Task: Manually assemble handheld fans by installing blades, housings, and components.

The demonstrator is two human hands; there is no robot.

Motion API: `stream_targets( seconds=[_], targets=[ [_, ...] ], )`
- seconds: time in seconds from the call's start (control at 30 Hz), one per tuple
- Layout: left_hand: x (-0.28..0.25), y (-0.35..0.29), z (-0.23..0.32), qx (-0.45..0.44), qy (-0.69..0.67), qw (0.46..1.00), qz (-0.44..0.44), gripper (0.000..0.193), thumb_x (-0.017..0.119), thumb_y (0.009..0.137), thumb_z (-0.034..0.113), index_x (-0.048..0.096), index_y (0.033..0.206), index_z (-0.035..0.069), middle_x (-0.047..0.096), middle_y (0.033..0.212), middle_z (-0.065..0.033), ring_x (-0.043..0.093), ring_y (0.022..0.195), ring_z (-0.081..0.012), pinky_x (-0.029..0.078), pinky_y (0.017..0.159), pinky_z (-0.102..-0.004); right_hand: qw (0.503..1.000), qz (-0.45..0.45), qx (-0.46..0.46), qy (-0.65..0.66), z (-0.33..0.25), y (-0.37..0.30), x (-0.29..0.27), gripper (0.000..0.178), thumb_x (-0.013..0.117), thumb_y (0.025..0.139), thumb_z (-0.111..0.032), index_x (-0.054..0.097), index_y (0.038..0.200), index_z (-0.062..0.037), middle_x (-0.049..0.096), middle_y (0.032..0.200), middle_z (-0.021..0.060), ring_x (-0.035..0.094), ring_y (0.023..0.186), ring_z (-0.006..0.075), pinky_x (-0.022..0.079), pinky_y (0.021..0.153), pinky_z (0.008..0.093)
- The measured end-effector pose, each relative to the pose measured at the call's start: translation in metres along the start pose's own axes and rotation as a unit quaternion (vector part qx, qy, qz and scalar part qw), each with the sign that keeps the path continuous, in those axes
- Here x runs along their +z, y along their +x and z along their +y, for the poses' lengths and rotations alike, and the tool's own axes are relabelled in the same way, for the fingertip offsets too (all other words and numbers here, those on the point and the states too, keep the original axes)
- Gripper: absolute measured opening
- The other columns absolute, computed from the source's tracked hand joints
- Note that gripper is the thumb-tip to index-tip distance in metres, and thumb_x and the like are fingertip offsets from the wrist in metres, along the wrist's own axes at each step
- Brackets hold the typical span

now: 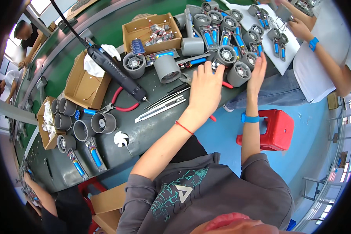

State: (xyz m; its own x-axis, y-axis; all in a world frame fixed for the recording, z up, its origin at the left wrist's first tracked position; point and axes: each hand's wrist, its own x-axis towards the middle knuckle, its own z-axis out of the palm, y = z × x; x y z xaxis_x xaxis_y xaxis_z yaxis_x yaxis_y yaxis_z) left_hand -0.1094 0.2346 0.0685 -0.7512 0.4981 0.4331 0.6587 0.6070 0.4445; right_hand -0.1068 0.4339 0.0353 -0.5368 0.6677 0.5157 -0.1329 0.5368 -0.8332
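My left hand (206, 89) reaches over the bench with its fingers bent down beside the grey fan housings. Something small and shiny shows at its fingertips, but I cannot make out what it is. Under that hand lie red-handled pliers (227, 84), partly covered. My right hand (256, 77) is held upright with fingers stretched out, its palm facing a grey round fan housing (238, 74). Whether it touches the housing I cannot tell. Just behind stand another fan housing (226, 54) and several more with blue battery cells and circuit boards.
A black electric screwdriver (117, 72) hangs over the bench. Second red-handled pliers (121, 106), tweezers (162, 108) and a white fan wheel (121, 139) lie left. Cardboard boxes (152, 33) hold parts. Co-workers sit on both sides; a red stool (279, 128) stands right.
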Motion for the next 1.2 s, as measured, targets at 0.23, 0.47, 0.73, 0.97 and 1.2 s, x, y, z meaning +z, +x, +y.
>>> stream_targets(
  seconds=[0.23,0.47,0.73,0.97,1.2],
  targets=[
    [0.004,0.014,0.006,-0.036,0.010,0.999,0.015,0.039,0.058,0.074,0.001,0.054,0.113,0.004,0.053,0.108,-0.0198,0.052,0.098,-0.0334,0.043,0.081,-0.0394,0.966,-0.021,-0.225,-0.128,-0.056,-0.048,0.007,0.036,0.050,0.092,-0.014,0.054,0.125,-0.0015,0.051,0.135,0.0119,0.034,0.134,0.0293,0.025,0.110,0.0420],
    [-0.001,-0.013,0.001,-0.032,0.066,0.995,0.067,0.038,0.054,0.082,0.009,0.055,0.120,0.003,0.049,0.124,-0.0247,0.046,0.116,-0.0371,0.040,0.092,-0.0410,0.944,-0.079,-0.289,-0.140,-0.083,-0.077,0.019,0.025,0.058,0.082,-0.003,0.066,0.105,-0.0036,0.063,0.116,0.0112,0.046,0.123,0.0312,0.037,0.101,0.0409],
    [-0.075,-0.099,0.010,-0.041,-0.027,0.996,-0.074,0.051,0.065,0.078,0.010,0.048,0.125,-0.001,0.048,0.126,-0.0180,0.040,0.125,-0.0372,0.034,0.103,-0.0448,0.913,-0.303,-0.174,-0.213,-0.109,-0.094,0.020,0.033,0.066,0.082,-0.013,0.060,0.114,-0.0058,0.060,0.112,0.0105,0.056,0.104,0.0305,0.043,0.089,0.0387],
    [-0.074,-0.117,-0.004,-0.020,-0.019,0.993,-0.111,0.047,0.062,0.077,0.012,0.051,0.120,-0.004,0.048,0.127,-0.0178,0.040,0.126,-0.0349,0.033,0.105,-0.0422,0.912,-0.334,-0.178,-0.158,-0.111,-0.109,0.024,0.036,0.066,0.077,-0.004,0.060,0.113,-0.0035,0.062,0.107,0.0121,0.056,0.100,0.0279,0.042,0.090,0.0362],
    [-0.102,-0.139,-0.006,-0.119,-0.062,0.988,-0.071,0.046,0.072,0.074,0.013,0.055,0.116,0.001,0.048,0.125,-0.0166,0.042,0.122,-0.0352,0.040,0.096,-0.0438,0.895,-0.371,-0.208,-0.136,-0.124,-0.128,0.037,0.032,0.069,0.074,-0.010,0.063,0.105,-0.0061,0.060,0.110,0.0083,0.053,0.104,0.0269,0.036,0.091,0.0369]
  ],
)
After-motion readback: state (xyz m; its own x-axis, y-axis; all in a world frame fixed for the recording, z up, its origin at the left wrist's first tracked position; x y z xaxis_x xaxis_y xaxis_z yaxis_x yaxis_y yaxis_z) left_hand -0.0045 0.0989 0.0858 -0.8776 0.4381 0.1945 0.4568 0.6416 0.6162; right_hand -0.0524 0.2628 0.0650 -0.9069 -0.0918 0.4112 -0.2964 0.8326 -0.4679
